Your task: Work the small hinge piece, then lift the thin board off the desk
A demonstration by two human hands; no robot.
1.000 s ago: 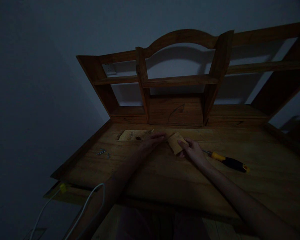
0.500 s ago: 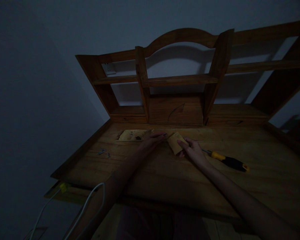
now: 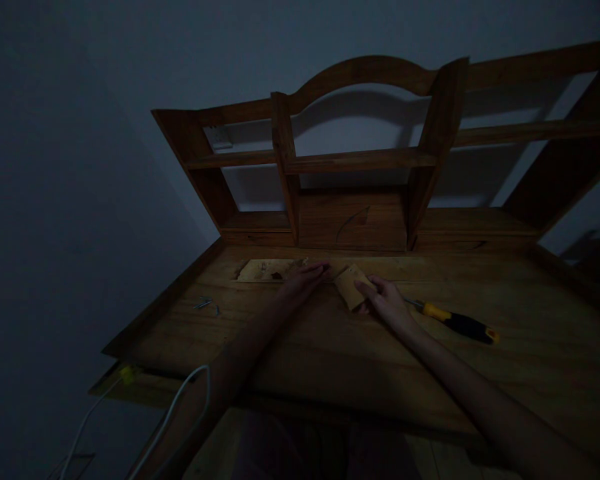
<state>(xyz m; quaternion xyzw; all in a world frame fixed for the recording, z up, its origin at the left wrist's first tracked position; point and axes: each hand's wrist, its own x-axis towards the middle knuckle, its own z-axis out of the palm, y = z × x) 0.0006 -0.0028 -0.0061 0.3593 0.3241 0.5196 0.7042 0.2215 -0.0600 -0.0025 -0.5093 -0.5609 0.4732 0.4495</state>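
Above the wooden desk, my right hand grips a small flat wooden block, thumb on its upper face and fingers beneath. The block is tilted, and a small dark mark shows near its top edge. My left hand is just left of the block, apart from it, with fingers drawn together at the tips; whatever they may pinch is too small and dark to make out. A screwdriver with a yellow and black handle lies right of my right hand, its tip partly hidden behind the hand.
Several small metal screws lie on the left of the desk. A pale, rough strip shows in the desktop behind my left hand. A wooden shelf unit stands along the back. A white cable loops near my left forearm.
My left hand has drawn back slightly to the left, away from the block. My right hand and the block are nearly where they were.
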